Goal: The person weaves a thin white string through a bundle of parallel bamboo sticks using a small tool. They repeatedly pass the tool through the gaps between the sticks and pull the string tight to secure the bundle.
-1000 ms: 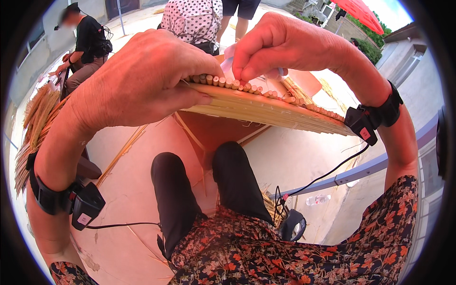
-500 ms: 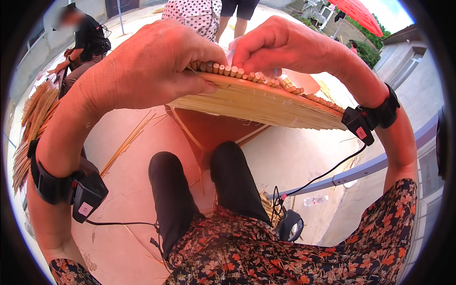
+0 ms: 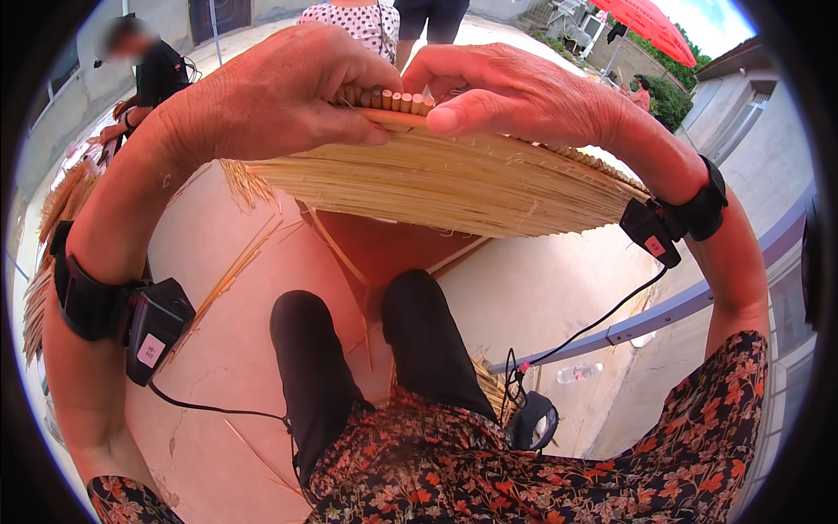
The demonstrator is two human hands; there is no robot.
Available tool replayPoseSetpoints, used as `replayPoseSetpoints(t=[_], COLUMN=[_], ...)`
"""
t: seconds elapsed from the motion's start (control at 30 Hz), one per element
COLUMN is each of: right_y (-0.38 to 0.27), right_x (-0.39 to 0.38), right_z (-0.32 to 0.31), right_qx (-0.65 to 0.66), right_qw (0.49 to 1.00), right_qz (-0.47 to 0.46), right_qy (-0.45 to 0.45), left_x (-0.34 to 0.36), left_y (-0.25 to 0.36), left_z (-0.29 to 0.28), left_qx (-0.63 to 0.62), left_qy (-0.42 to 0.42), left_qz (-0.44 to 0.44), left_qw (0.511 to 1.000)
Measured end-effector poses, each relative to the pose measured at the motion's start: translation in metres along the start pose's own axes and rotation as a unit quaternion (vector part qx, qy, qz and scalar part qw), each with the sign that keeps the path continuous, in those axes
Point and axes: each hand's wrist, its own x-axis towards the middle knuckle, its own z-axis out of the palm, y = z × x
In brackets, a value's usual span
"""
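Right hand [image 3: 524,92] is opening from its pinch over the straw mat [image 3: 454,188]; can't tell if it's gripping. Left fingers [image 3: 367,133] are clamping the edge out past the knees [image 3: 301,306], steady pressure probably keeping stalk ends [image 3: 407,103] even.

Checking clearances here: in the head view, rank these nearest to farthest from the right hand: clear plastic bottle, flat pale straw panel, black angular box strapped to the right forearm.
1. Flat pale straw panel: directly at the right hand, by its thumb.
2. Black angular box: on the right forearm, near the wrist.
3. Clear plastic bottle: on the ground, lower right.
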Motion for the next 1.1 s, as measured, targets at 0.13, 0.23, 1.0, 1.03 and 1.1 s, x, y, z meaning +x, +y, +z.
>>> replayPoseSetpoints(t=[0.13, 0.23, 1.0, 1.03, 1.1], right_y=[-0.003, 0.008, -0.004, -0.002, 0.002], right_x=[-0.001, -0.003, 0.007, 0.006, 0.006], right_z=[-0.006, -0.010, -0.013, -0.012, -0.009], right_qx=[0.013, 0.026, 0.070, 0.097, 0.112], right_qw=[1.000, 1.000, 0.996, 0.994, 0.993], right_qz=[0.008, 0.010, 0.020, 0.031, 0.017], right_qy=[0.018, 0.001, -0.055, -0.049, -0.016], left_x=[0.001, 0.002, 0.003, 0.002, 0.002], left_y=[-0.002, 0.004, 0.000, 0.000, -0.002], left_z=[0.002, -0.002, -0.004, -0.003, -0.002], left_qx=[-0.009, -0.018, 0.001, 0.004, 0.007], left_qy=[0.006, -0.020, -0.020, -0.017, -0.009], left_qz=[-0.003, -0.031, -0.002, -0.005, -0.010], left_qw=[1.000, 0.999, 1.000, 1.000, 1.000])
